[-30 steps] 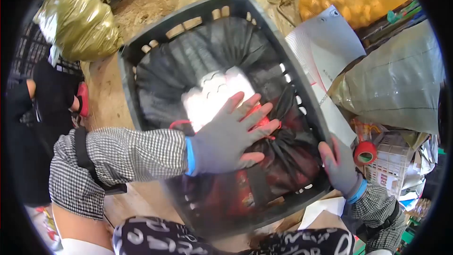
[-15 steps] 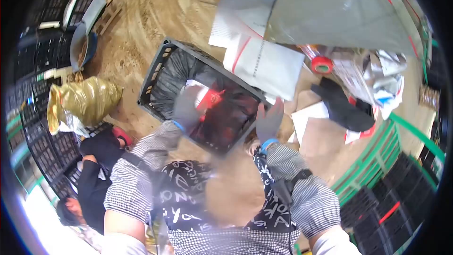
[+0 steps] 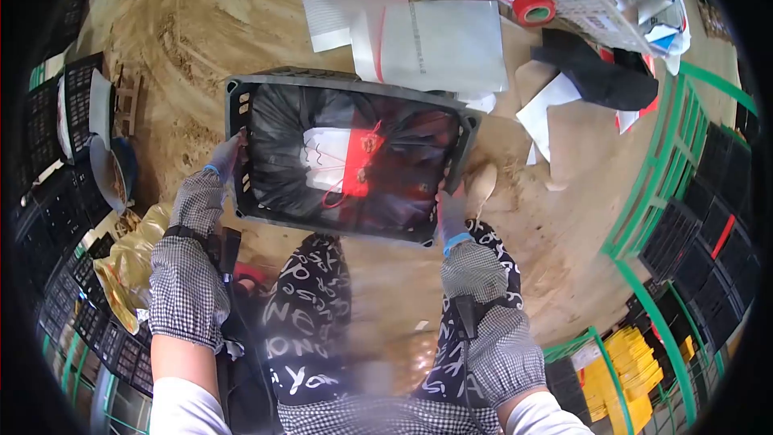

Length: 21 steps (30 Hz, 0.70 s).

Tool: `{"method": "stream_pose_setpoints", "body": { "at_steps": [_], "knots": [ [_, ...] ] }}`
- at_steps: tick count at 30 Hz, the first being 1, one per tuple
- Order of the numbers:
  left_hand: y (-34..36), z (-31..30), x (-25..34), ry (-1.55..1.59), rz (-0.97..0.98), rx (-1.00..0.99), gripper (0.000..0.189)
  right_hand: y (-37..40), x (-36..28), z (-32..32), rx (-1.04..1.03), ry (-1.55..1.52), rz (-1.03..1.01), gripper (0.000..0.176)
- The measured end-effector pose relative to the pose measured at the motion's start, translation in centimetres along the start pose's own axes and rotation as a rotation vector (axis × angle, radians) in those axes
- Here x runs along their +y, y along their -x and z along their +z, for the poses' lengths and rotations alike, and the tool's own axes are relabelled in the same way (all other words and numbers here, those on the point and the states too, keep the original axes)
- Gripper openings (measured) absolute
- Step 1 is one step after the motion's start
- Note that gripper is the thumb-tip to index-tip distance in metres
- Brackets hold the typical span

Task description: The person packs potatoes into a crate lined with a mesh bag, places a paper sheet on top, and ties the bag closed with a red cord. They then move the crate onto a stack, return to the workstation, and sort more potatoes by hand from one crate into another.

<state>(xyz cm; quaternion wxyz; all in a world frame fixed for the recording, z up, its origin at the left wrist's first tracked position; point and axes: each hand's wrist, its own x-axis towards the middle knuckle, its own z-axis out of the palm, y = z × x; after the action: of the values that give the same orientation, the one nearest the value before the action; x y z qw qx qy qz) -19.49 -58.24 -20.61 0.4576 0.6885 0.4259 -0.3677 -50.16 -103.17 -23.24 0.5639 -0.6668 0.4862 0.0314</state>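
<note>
A dark grey plastic crate [image 3: 258, 90] hangs in front of me above the sandy floor, held at both short ends. Inside it lies a tied black plastic bag [image 3: 282, 153] with a white label [image 3: 322, 157] and red string on top. My left hand [image 3: 223, 158], in a grey glove, grips the crate's left rim. On the opposite side, my gloved right hand [image 3: 451, 213] grips the right near corner. Checked sleeve covers run up both forearms.
White sheets of paper [image 3: 435, 44] lie beyond the crate, with a red tape roll [image 3: 534, 8] and a black cloth [image 3: 600, 76] to the right. Stacked black crates [image 3: 56, 113] stand at left, green racks [image 3: 668, 161] at right. A golden bag [image 3: 129, 266] lies lower left.
My left hand left the bag's top and took the crate's left rim; the right hand took the right corner. The view rose, so the crate now looks smaller and level.
</note>
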Motion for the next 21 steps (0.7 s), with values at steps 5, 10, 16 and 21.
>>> {"method": "stream_pose_setpoints", "body": {
  "at_steps": [5,10,16,21],
  "knots": [
    [0.9,0.1,-1.5,0.189,0.055,-0.168,0.019,0.8,-4.2,0.1,-0.038,-0.23,0.243,0.047],
    [6.0,0.8,-0.6,0.087,0.077,-0.111,0.022,-1.5,-0.3,-2.7,-0.035,-0.141,0.145,0.043],
    [23.0,-1.4,-1.3,-0.035,0.22,-0.243,0.024,8.4,-13.0,-12.2,-0.023,-0.481,0.385,0.031],
    [37.6,-1.7,1.6,-0.075,0.174,-0.217,0.021,15.9,-22.0,-23.3,-0.049,-0.397,0.423,0.031]
  ]
}}
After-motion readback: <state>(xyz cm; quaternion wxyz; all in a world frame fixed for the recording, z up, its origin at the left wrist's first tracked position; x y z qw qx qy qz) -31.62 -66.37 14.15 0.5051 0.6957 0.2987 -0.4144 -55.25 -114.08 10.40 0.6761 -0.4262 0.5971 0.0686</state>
